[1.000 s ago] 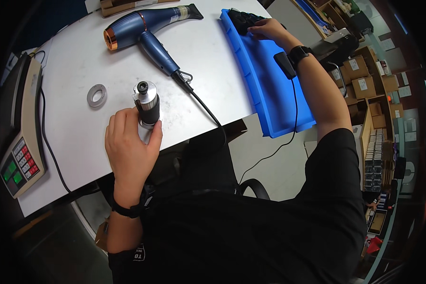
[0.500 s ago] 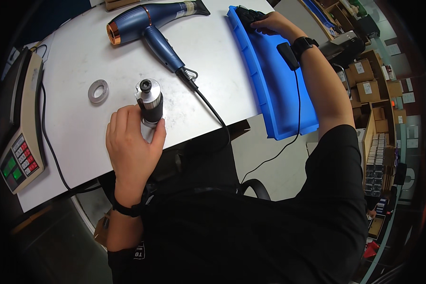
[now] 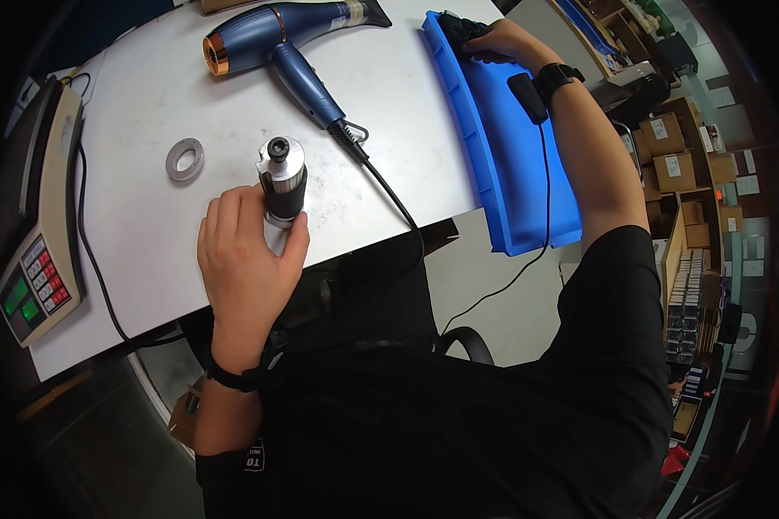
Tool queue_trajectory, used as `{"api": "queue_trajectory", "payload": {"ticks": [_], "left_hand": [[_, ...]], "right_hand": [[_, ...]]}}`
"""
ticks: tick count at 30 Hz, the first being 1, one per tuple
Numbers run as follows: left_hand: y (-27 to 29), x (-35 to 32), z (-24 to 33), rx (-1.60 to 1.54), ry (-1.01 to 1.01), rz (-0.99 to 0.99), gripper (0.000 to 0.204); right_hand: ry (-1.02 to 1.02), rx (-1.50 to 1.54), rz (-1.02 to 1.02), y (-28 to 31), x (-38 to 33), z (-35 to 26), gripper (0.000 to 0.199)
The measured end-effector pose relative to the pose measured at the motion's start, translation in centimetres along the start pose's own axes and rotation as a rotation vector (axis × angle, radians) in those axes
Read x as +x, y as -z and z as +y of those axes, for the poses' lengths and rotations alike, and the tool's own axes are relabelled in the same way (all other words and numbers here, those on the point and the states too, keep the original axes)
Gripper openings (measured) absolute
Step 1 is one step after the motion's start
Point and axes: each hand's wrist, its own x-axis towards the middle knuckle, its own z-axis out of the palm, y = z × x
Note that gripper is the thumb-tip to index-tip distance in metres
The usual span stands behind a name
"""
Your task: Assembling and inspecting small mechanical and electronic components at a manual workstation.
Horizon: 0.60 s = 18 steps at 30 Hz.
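One upright silver-and-black metal cylinder (image 3: 286, 192), clamped in the left hand (image 3: 247, 251), should be steadied; whether rounded black pieces (image 3: 460, 30) are gripped by the right hand (image 3: 509, 41) cannot be told.

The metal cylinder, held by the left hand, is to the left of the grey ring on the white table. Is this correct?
No, only the side is wrong: the head view shows the metal cylinder, held by the left hand, to the right of the grey ring on the white table.
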Motion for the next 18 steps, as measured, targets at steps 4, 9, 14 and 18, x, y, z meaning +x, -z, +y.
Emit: {"api": "queue_trajectory", "payload": {"ticks": [4, 9, 14, 18], "left_hand": [[0.0, 0.0, 0.0, -0.005, 0.003, 0.006, 0.031], [0.1, -0.1, 0.0, -0.01, 0.001, 0.014, 0.031], [0.1, -0.1, 0.0, -0.015, -0.01, 0.031, 0.031], [0.0, 0.0, 0.0, -0.02, -0.009, 0.032, 0.03]], "right_hand": [[0.028, -0.042, 0.041, -0.2, -0.5, -0.6, 0.03], [0.062, -0.091, 0.096, -0.2, -1.1, -0.9, 0.03], [0.021, -0.193, 0.098, 0.3, -1.6, -1.5, 0.03], [0.027, -0.171, 0.111, 0.4, -1.2, -0.6, 0.03]]}}
